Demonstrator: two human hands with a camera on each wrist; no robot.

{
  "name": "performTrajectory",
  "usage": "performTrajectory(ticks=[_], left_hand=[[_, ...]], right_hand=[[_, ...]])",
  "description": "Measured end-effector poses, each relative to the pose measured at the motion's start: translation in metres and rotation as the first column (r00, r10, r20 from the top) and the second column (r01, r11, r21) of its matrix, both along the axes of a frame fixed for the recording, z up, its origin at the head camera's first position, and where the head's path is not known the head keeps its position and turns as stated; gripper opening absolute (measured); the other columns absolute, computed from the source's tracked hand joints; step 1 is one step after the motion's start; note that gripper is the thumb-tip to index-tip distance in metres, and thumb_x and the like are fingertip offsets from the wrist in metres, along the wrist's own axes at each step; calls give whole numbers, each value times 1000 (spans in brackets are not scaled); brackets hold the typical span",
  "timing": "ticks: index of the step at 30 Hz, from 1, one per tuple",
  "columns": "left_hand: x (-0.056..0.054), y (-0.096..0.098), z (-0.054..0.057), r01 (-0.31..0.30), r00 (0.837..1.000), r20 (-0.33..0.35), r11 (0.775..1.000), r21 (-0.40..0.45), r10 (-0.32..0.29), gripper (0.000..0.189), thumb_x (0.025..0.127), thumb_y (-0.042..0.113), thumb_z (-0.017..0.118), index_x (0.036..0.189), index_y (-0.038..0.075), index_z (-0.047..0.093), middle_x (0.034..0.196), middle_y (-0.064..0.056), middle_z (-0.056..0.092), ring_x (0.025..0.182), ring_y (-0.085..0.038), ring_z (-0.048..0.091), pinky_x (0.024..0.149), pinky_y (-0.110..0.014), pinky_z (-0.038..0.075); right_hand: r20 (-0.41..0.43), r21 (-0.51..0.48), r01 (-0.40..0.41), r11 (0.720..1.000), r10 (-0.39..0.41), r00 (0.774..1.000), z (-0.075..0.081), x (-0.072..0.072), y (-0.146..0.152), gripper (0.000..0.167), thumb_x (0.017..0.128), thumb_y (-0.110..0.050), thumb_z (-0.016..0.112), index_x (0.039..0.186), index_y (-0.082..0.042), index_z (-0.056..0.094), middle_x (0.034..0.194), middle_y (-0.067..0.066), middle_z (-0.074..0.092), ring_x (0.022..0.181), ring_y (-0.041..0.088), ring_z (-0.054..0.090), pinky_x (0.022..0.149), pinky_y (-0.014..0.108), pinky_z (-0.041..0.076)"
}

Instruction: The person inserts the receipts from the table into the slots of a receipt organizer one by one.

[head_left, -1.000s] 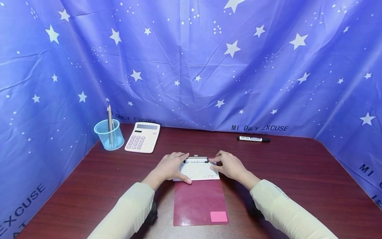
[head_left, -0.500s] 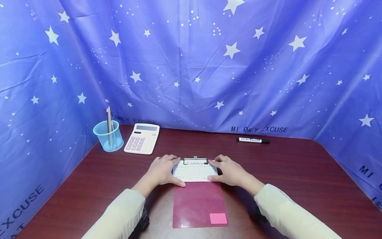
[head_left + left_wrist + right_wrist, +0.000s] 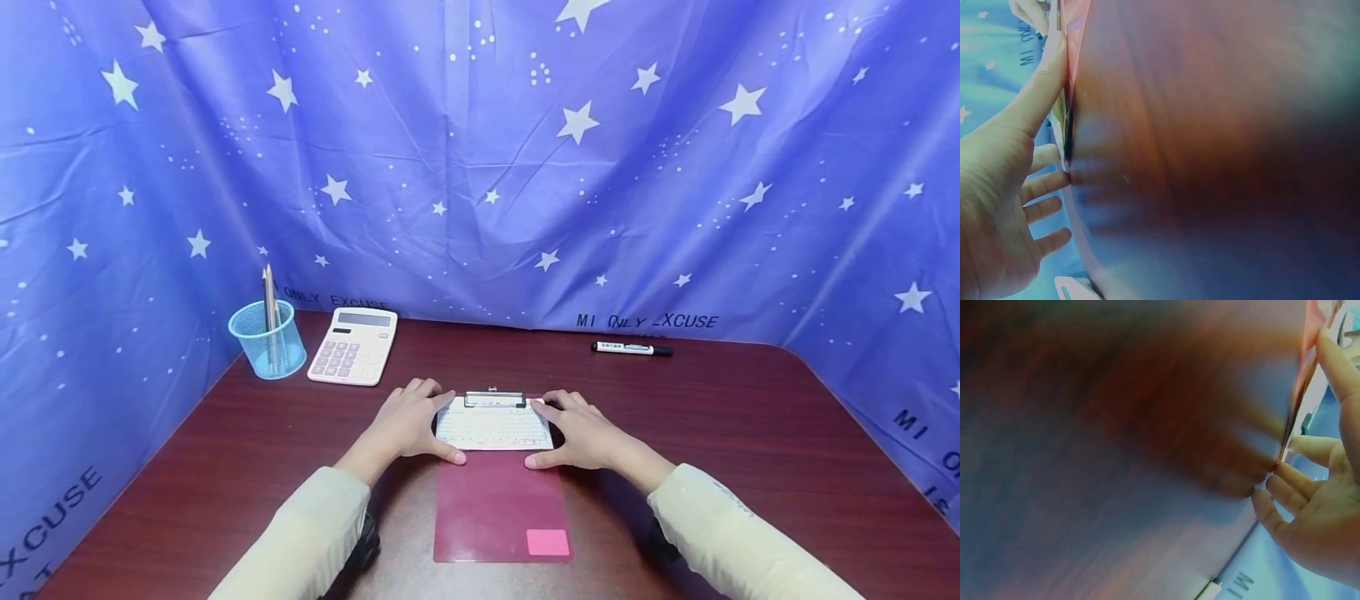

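A dark red clipboard [image 3: 498, 500] lies flat on the table, its metal clip [image 3: 495, 399] at the far end. Under the clip is a white printed form [image 3: 493, 425] with a grid, covering only the upper part of the board. My left hand [image 3: 408, 423] rests at the left side of the form, thumb tip by its lower left corner, fingers spread. On the right side my right hand [image 3: 581, 429] mirrors it, with the thumb on the board just below the form and the index finger near the clip. Both wrist views show loosely extended fingers with tips down at the table.
At the back left stand a blue mesh pen cup [image 3: 268, 342] holding pencils and a white calculator [image 3: 352, 347]. A black and white marker [image 3: 632, 348] lies at the back right. A starry blue curtain [image 3: 480, 167] encloses the brown table [image 3: 712, 433]. A pink label [image 3: 548, 542] marks the board's lower right corner.
My left hand has shifted outward off the form, uncovering its left part. My right thumb has moved from on the form to the board below it. Clipboard and form stay in place.
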State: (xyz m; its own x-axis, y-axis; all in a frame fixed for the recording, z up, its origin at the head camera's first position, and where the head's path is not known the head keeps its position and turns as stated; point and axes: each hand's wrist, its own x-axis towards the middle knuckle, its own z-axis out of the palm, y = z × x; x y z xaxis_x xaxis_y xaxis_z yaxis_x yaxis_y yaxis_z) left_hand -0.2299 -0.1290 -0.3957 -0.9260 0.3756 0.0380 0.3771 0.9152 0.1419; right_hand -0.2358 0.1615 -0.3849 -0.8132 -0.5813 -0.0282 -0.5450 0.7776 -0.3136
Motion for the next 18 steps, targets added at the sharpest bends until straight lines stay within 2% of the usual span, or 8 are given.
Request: performTrajectory(ticks=[4, 9, 18], left_hand=[[-12, 12, 0, -4, 1000, 8, 1000, -24, 4, 105, 63, 72, 84, 147, 14, 55, 131, -11, 55, 122, -29, 47, 96, -45, 43], [-24, 24, 1, -4, 1000, 21, 999, -45, 5, 106, 62, 73, 84, 148, 18, 54, 136, -12, 53, 126, -29, 44, 99, -46, 41], [-31, 34, 6, -21, 999, 35, 996, -84, 24, 105, 62, 72, 85, 148, 20, 55, 138, -11, 52, 128, -28, 43, 100, -45, 40]], right_hand=[[-4, 3, 33, 999, -33, 999, 0, -5, 9, 92, 80, -55, 82, 148, -1, 50, 142, 21, 47, 129, 40, 42, 100, 61, 39], [-16, 14, 61, 998, -61, 998, -2, -8, 19, 93, 79, -56, 82, 147, -1, 51, 139, 21, 49, 126, 41, 43, 99, 63, 39], [17, 7, 93, 996, -94, 995, 0, -15, 24, 93, 78, -53, 84, 148, -2, 50, 140, 22, 47, 128, 44, 40, 101, 65, 35]])
